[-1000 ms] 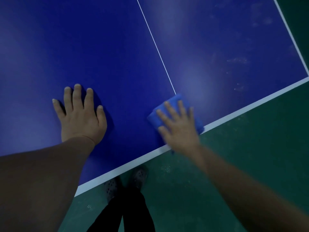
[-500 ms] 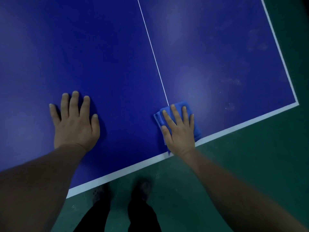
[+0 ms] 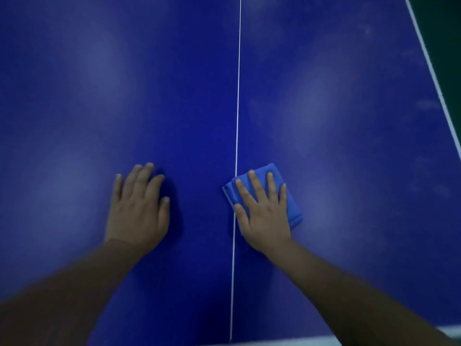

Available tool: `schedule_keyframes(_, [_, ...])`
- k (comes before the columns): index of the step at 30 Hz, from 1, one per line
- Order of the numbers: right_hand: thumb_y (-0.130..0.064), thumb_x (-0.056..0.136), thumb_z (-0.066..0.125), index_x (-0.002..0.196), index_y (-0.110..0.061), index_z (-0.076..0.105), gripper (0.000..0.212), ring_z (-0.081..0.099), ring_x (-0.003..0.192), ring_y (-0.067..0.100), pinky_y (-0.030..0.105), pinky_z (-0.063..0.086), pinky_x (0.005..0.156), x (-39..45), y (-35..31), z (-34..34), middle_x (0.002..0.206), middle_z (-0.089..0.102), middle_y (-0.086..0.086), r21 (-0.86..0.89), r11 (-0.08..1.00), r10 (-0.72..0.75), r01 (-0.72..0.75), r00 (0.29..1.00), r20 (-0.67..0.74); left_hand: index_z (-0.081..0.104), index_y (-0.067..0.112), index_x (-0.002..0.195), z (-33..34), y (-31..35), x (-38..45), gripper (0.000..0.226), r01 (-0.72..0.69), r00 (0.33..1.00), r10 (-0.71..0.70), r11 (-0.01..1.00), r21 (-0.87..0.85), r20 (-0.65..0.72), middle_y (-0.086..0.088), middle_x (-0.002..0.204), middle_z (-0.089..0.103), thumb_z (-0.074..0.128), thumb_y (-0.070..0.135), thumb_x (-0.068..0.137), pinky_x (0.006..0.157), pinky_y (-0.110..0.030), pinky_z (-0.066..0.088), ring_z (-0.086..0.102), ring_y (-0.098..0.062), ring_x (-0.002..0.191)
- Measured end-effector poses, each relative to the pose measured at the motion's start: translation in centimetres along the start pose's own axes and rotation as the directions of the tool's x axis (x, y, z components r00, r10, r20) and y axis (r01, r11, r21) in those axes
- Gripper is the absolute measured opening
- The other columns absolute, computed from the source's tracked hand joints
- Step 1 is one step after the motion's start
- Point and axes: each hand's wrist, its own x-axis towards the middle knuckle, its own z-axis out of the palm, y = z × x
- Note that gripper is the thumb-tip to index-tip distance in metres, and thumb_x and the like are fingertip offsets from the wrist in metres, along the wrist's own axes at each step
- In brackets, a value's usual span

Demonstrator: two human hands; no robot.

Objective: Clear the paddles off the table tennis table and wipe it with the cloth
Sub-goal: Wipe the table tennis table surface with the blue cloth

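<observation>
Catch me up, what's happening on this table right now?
A person is wiping a blue table tennis table. The right hand presses flat on a folded blue cloth, which lies just right of the white centre line. The left hand rests flat on the bare surface to the left of that line, fingers spread, holding nothing. No paddles are in view. Faint smudges show near the right edge of the table.

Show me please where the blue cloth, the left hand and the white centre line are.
blue cloth [image 3: 291, 208]: head view, on its bare right part beside the fingers.
left hand [image 3: 139, 211]: head view, on the back of the hand.
white centre line [image 3: 238, 96]: head view, on its far stretch.
</observation>
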Motion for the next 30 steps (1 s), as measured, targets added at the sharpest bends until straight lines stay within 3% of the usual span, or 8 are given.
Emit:
schedule_keyframes(5, [-0.058,0.101,0.023,0.157,-0.038,0.024,0.060,0.005,0.154,0.035,0.062,0.002,0.121,12.0,0.8,-1.4,0.167,0.017,-0.002,0.018,0.997,-0.068,0.069,0.995,-0.070,0.038,0.008,0.151,2.7,7.0,8.3,0.065,0.051,0.998,-0.052,0.998,-0.031,-0.019,-0.011,0.164,0.024,0.021,0.042,0.098,0.124,-0.051,0.006,0.014,-0.026,0.153])
schedule_keyframes(9, [-0.058,0.099,0.018,0.158,-0.039,0.017,0.062,0.001,0.154,0.035,0.061,-0.002,0.120,22.4,3.0,-3.5,0.168,0.010,-0.004,0.010,0.996,-0.083,0.083,0.995,-0.053,0.030,0.007,0.154,3.9,8.6,10.0,0.067,0.045,0.999,-0.045,0.998,0.035,-0.009,-0.014,0.165,0.017,0.021,0.042,0.099,0.124,-0.054,0.005,0.008,-0.029,0.154])
schedule_keyframes(13, [-0.055,0.103,0.017,0.159,-0.037,0.012,0.060,-0.005,0.154,0.036,0.063,-0.002,0.120,30.5,6.5,-5.5,0.169,0.004,-0.003,0.006,0.999,0.054,-0.053,0.998,-0.036,0.037,0.009,0.152,4.2,8.3,10.1,0.062,0.042,0.999,-0.043,0.998,0.036,0.033,-0.012,0.164,0.024,0.024,0.040,0.100,0.122,-0.057,0.009,0.013,-0.028,0.154])
schedule_keyframes(16, [-0.052,0.102,0.016,0.160,-0.033,0.012,0.061,-0.005,0.153,0.038,0.066,-0.002,0.119,29.8,5.1,-5.0,0.169,0.004,0.000,-0.017,0.993,0.115,-0.116,0.991,-0.062,0.043,0.010,0.149,3.9,8.5,10.3,0.061,0.054,0.997,-0.056,0.998,0.034,0.059,-0.012,0.161,0.030,0.024,0.038,0.099,0.121,-0.058,0.013,0.018,-0.028,0.153])
schedule_keyframes(21, [-0.052,0.100,0.023,0.156,-0.032,0.032,0.060,0.013,0.153,0.034,0.064,0.006,0.119,24.5,2.1,-3.4,0.165,0.024,0.000,0.016,0.973,-0.227,0.229,0.970,-0.092,0.049,0.008,0.145,3.8,8.3,10.5,0.059,0.044,0.998,-0.046,0.998,0.036,0.052,-0.014,0.158,0.036,0.032,0.036,0.096,0.119,-0.059,0.015,0.025,-0.031,0.150])
schedule_keyframes(24, [-0.051,0.102,0.021,0.159,-0.034,0.018,0.060,0.004,0.155,0.032,0.062,0.002,0.120,33.0,5.0,-5.9,0.169,0.011,-0.002,-0.047,0.997,-0.065,0.063,0.996,-0.055,0.050,0.008,0.145,3.9,8.3,10.7,0.059,0.033,0.998,-0.035,0.999,0.042,0.059,-0.014,0.158,0.036,0.033,0.036,0.095,0.118,-0.059,0.014,0.025,-0.032,0.150])
schedule_keyframes(27, [-0.052,0.103,0.017,0.160,-0.032,0.010,0.061,-0.004,0.154,0.033,0.063,-0.002,0.120,37.2,6.3,-6.8,0.169,0.002,-0.001,0.026,0.991,0.129,-0.128,0.991,-0.034,0.050,0.007,0.144,4.0,8.1,10.8,0.060,0.032,0.997,-0.035,0.998,0.048,0.063,-0.015,0.158,0.035,0.034,0.036,0.094,0.119,-0.059,0.013,0.024,-0.032,0.150])
schedule_keyframes(30, [-0.053,0.100,0.018,0.159,-0.032,0.021,0.062,0.006,0.154,0.035,0.064,0.003,0.119,31.8,3.3,-4.4,0.168,0.013,0.001,0.011,0.998,0.055,-0.054,0.988,-0.146,0.049,0.006,0.144,4.1,8.0,10.8,0.061,0.023,0.998,-0.027,0.998,0.053,0.065,-0.016,0.158,0.034,0.035,0.036,0.093,0.119,-0.061,0.013,0.023,-0.033,0.150])
